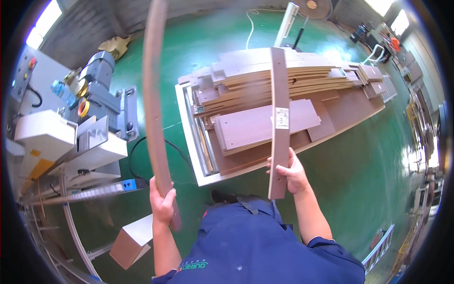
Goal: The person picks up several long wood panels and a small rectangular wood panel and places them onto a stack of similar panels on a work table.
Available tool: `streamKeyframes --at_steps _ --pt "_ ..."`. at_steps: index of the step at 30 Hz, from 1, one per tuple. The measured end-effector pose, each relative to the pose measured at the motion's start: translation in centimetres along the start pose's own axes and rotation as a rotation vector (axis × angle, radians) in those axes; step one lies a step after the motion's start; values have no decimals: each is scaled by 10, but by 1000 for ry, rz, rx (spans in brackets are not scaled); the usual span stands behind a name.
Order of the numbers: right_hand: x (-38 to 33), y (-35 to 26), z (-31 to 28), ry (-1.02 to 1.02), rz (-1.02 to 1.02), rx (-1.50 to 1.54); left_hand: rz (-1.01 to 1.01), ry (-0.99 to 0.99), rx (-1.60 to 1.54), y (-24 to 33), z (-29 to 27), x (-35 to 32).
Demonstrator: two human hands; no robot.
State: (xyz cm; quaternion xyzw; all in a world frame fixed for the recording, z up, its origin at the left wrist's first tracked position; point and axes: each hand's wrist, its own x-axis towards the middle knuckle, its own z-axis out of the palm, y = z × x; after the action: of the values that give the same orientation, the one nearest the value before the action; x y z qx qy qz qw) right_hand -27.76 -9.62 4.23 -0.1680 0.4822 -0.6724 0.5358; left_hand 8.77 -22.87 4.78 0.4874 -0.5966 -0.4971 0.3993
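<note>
My left hand [163,201] is closed round the lower part of a long, narrow brown board [156,104] that stands tall in front of me, its top running out of the picture. In my right hand [294,173] is a shorter brown panel strip [280,94] with a white printed label [282,118] on its face; I grip it near its lower end. Both boards are tilted upright and apart from each other. Beyond the panel strip lies a stack of brown boards [265,123] on a white-edged pallet [189,142].
At left stands a machine with a grey motor [100,71], white housings [45,135], a tape roll [83,108] and a roller rail [90,193]. A cable [177,150] runs over the green floor. Below the rail sits a box-like piece [132,241]. A blue-framed roller rack [379,246] is at lower right.
</note>
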Motion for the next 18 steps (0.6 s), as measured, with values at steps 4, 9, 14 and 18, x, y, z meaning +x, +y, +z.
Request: streamKeyframes --at_steps 4,9,14,18 --pt "0 -18 -54 351 -90 8 68 -143 173 12 69 71" --pt "20 -32 -134 652 -262 -89 297 -192 600 27 167 173" --pt "47 -51 -231 1025 -462 -470 743 -139 889 36 273 288" --pt "59 -92 -301 1067 -412 -569 935 -240 1058 45 351 357"
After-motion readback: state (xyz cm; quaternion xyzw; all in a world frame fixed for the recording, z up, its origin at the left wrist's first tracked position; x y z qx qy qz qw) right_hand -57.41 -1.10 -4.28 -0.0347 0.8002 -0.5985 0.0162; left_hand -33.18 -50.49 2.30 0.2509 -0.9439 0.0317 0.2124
